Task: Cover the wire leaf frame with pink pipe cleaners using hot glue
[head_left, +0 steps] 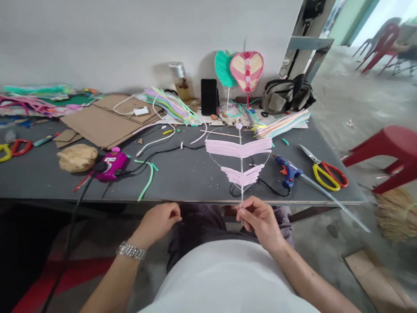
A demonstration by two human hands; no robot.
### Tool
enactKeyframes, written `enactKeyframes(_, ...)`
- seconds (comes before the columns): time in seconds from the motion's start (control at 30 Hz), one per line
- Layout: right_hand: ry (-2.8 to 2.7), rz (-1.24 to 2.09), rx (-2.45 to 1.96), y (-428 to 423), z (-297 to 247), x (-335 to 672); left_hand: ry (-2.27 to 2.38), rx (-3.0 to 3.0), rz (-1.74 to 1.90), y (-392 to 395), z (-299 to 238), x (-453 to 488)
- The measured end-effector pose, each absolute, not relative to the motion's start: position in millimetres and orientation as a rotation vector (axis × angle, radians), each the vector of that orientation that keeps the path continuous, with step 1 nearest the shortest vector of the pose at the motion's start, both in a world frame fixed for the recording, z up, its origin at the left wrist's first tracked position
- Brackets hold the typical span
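The right hand [261,223] is closed in a pinch on the lower end of a thin white stem [241,196], a hold that keeps the heart-shaped wire frame [215,166] and its pink pipe-cleaner strips [237,149] raised off the grey worktable [176,185]. The left hand [159,223], loosely curled and holding nothing visible, sits just below the table edge. Farther right, a blue hot glue gun [287,172] and yellow-and-red scissors [329,172] lie within reach, while two stick-mounted heart ornaments [247,71] stand upright before the back wall [131,33].
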State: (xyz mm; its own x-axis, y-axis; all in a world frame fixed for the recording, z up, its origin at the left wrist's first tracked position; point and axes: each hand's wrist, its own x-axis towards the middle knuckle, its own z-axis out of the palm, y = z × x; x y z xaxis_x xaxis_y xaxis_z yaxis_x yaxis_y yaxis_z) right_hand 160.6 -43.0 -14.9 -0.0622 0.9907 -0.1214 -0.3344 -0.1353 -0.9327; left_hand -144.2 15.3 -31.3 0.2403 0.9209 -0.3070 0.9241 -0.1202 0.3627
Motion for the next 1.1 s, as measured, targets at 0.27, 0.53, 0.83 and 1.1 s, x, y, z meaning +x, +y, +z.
enactKeyframes(0.27,-0.915,1.501,-1.009,-45,-18,160,1.902,1.963,-0.257,11,-58,-164)
enactKeyframes(0.53,-0.919,1.5,-0.998,-44,-22,158,1.48,1.876,0.582,-1,-37,-119)
enactKeyframes(0.83,-1.0,1.604,-0.99,-52,-24,157,1.041,1.313,1.294,63,11,-68)
enactKeyframes(1.1,-1.05,1.69,-0.98,-53,-24,156,0.642,1.223,1.32,114,50,-26)
